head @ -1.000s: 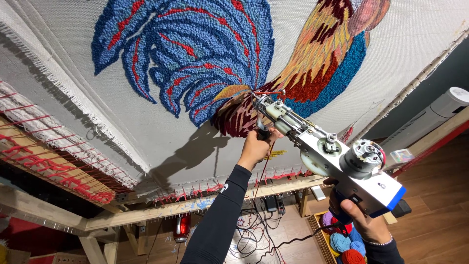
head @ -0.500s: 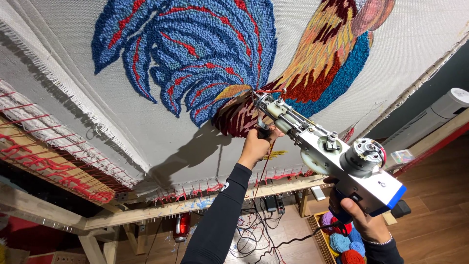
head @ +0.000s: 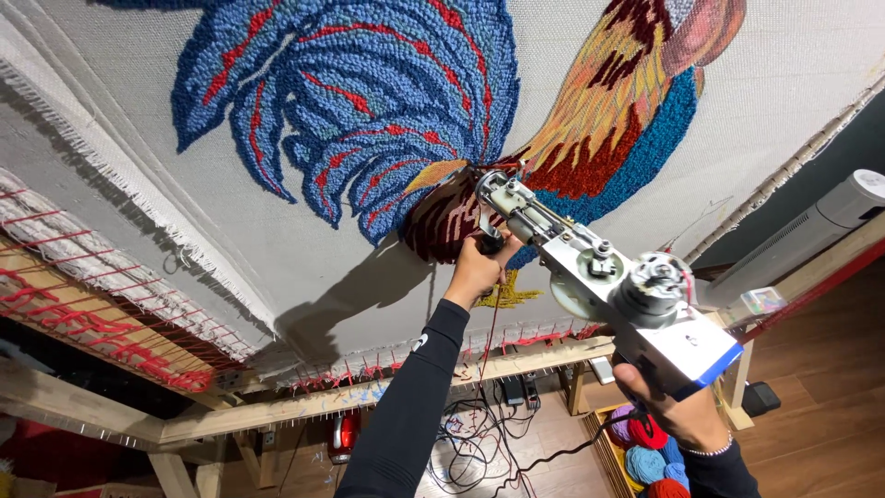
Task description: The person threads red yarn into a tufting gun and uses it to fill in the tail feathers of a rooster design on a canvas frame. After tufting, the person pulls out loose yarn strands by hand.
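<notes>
White stretched cloth [head: 277,249] with blue-red tufted rooster [head: 369,101] fills background on wooden frame [head: 304,406]. Left hand [head: 477,272] clamped on front grip of silver metal tufting gun [head: 599,277]; right hand [head: 673,415] wrapped around its rear handle, nose touching cloth.

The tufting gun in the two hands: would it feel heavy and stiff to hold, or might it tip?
The tufting gun looks rigid: metal frame, motor. Probably heavy, since the left hand and right hand both grip it. Its motor end sits nearest the right hand, so it may sag there.

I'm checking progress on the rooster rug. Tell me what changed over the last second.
Almost nothing. The tufting gun kept its tip on the dark red patch below the blue tail feathers, shifting at most slightly. The left hand still grips the front handle and the right hand the rear grip. The cloth and wooden frame stayed put.
</notes>
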